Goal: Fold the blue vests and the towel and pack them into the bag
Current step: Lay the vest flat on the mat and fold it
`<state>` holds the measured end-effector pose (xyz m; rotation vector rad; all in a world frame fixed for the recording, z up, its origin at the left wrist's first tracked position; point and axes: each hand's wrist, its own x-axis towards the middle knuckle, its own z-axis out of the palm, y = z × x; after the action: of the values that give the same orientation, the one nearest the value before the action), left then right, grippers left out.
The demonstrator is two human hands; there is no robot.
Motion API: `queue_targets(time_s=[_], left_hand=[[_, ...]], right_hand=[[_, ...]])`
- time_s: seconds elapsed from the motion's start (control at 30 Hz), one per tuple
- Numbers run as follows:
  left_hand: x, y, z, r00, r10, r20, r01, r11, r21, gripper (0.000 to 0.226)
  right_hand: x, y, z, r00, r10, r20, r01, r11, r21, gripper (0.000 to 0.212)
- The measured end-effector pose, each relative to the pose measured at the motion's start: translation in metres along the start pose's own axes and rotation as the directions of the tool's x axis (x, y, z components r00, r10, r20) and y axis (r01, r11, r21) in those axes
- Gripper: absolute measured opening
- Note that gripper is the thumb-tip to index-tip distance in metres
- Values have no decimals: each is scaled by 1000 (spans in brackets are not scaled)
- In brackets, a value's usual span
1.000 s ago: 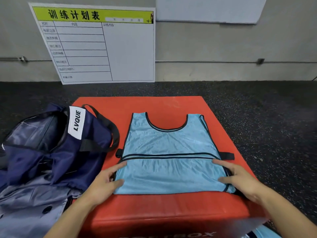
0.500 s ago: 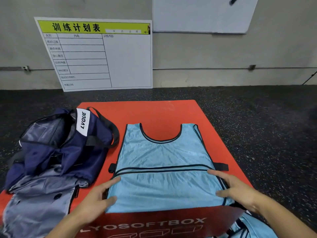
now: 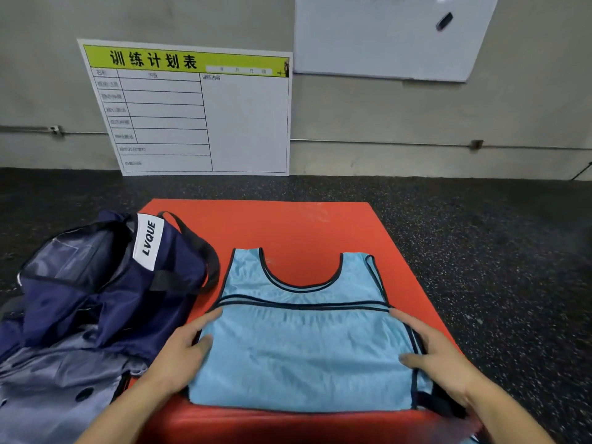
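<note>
A light blue vest point(image 3: 304, 350) with dark trim lies flat on the red soft box point(image 3: 288, 225), its lower part folded up so the hem sits just below the neckline. My left hand point(image 3: 182, 350) rests on the vest's left edge, thumb and forefinger laid on the cloth. At the right edge my right hand point(image 3: 439, 357) lies the same way. The navy bag point(image 3: 96, 283) with a white LVQUE label stands open to the left of the vest.
Grey cloth with dark buttons point(image 3: 48, 395) lies in front of the bag at the lower left. A printed schedule board point(image 3: 192, 107) leans on the wall behind, and a whiteboard point(image 3: 384, 36) hangs above it. Dark speckled floor point(image 3: 480, 251) surrounds the box.
The folded hem now sits closer to the neckline, and the black side straps no longer show. Both hands stayed at the vest's side edges. The view shifted nearer.
</note>
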<state>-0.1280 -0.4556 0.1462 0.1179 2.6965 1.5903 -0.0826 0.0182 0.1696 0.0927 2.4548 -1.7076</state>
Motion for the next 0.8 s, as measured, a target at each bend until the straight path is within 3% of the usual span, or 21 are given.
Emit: queue_targets(time_s=[0.2,0.47,0.63,0.8], left_hand=[[65,0,-2,994,79,-72,-79,997,-5,60],[146,-9,7,990,88,-111,-89,996,-10,75],[159,-4,18,992,20,-122,4,981,194,56],[163,-3,29,988,107,-113,-48,900,434,56]], right_hand=[[55,-15,-13,999,7,-41,-2,992,124,86],[130,-27,-21,996,23,-89,-15,995,97,90],[164,-25,-10,990,19,-143,-27,998,-55,86],[180,-16,1,980,-17,-199,-59,926,-373,81]])
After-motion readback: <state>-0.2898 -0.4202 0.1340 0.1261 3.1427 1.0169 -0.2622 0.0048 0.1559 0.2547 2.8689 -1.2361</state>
